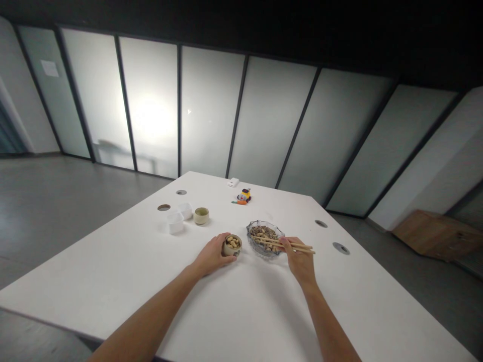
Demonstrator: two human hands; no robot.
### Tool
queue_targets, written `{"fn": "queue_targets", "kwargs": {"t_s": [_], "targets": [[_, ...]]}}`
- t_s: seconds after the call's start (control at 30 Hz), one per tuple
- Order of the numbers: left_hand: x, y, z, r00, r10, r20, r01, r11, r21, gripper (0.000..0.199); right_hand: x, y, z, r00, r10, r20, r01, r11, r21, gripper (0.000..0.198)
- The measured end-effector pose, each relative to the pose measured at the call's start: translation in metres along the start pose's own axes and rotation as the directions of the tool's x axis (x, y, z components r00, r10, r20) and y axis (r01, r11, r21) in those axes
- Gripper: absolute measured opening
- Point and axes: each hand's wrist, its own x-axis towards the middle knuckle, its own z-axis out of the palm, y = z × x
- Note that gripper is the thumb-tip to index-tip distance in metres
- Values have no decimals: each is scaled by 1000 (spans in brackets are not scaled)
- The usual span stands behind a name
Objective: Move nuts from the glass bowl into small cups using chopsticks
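Wooden chopsticks (269, 241) are pinched in your right hand (301, 261), tips at the rough brown seeds (265, 232) in a faceted glass bowl (266, 253). Your left hand (214, 255) curls around a round ceramic cup (231, 252) of knobbly peanuts (233, 242) just beside the bowl. Beyond, an olive cup (201, 219) and translucent plastic tubs (175, 224) stand on the white counter (234, 317).
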Motion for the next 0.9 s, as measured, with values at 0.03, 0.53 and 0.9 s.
{"fn": "queue_targets", "kwargs": {"t_s": [0.03, 0.53, 0.9], "targets": [[0, 0, 0, 1000, 0, 0, 0, 1000, 0, 73, 1, 1, -1, 1000, 3, -12, -3, 1000, 5, 52], [-1, 5, -2, 1000, -8, 2, 8, 1000, 7, 76, -6, -19, 12, 991, 87, -103, -45, 934, 353, 45], [-3, 12, -5, 1000, -12, 19, 12, 1000, -8, 74, -17, -32, 24, 990, 133, 51, -142, 947, 288, 52]]}}
